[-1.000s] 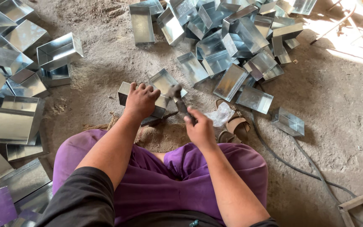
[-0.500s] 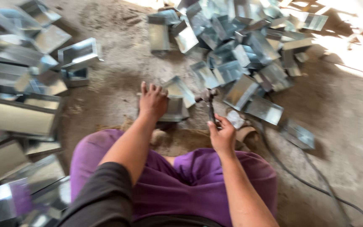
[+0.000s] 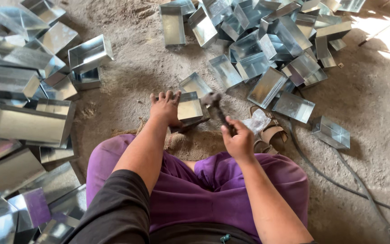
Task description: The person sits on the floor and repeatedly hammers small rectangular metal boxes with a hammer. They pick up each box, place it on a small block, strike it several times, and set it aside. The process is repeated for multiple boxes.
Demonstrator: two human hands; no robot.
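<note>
The person wears loose purple trousers (image 3: pixel 213 190) and a black short-sleeved top (image 3: pixel 113 212). Both forearms are bare below the sleeves. The 2 hands carry no gloves, rings or watch.

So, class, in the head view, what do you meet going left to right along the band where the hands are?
Large shiny sheet-metal tray → left hand → small open sheet-metal box it steadies → dark hammer → right hand gripping the hammer → brown sandal → lone metal box on the dirt floor.
</note>
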